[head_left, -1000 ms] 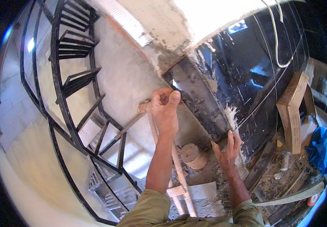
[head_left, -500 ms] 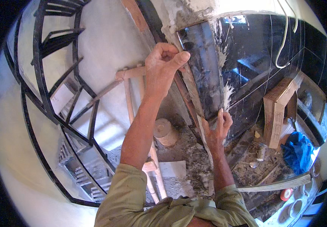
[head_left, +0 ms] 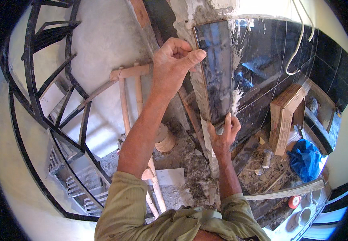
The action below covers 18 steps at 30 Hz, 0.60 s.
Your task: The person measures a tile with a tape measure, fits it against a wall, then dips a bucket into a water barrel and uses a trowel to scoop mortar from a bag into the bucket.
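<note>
A narrow glossy black tile (head_left: 218, 72) stands upright against the edge of the wall, beside a ragged strip of pale mortar. My left hand (head_left: 176, 64) is closed at the tile's upper left edge, thumb on the front side and fingers curled round the edge. Low down, my right hand (head_left: 224, 134) has its thumb and fingertips at the tile's bottom corners, holding it from below. Part of the left fingers is hidden behind the thumb and palm.
Larger black tiles (head_left: 264, 52) cover the wall to the right, with a white cable (head_left: 296, 60) hanging over them. Below stand a cardboard box (head_left: 282, 124) and a blue plastic bag (head_left: 305, 160). A wooden trestle (head_left: 129, 72), a bucket (head_left: 165, 138) and a black metal railing (head_left: 33, 72) are left.
The view has shifted, so the trestle and box appear farther left. The tile looks more upright, its upper left edge moved slightly right with my left hand. Both hands keep their hold.
</note>
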Available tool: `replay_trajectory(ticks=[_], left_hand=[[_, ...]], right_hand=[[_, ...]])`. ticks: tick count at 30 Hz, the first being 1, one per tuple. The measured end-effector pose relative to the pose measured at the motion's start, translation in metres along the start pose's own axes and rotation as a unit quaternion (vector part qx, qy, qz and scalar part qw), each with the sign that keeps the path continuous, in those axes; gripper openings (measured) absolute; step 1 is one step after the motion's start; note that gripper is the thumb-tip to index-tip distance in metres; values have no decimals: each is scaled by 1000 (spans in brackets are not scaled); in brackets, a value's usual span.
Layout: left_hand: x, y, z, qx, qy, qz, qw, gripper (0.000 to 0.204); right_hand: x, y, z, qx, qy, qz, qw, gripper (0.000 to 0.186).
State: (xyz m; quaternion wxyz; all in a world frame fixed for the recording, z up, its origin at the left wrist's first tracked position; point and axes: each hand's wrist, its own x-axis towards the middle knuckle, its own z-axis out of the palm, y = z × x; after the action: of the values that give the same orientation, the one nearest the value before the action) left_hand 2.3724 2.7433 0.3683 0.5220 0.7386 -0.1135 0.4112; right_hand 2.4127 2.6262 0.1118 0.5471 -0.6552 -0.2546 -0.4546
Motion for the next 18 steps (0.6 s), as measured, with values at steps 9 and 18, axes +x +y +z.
replay_trajectory(ticks=[9, 18], left_hand=[[1, -9, -3, 19, 18, 10, 1000, 35], [0, -14, 0, -14, 22, 3, 1000, 33]], right_hand=[[3, -8, 2, -14, -13, 8, 1000, 78], [-4, 0, 0, -13, -15, 34, 999, 80]])
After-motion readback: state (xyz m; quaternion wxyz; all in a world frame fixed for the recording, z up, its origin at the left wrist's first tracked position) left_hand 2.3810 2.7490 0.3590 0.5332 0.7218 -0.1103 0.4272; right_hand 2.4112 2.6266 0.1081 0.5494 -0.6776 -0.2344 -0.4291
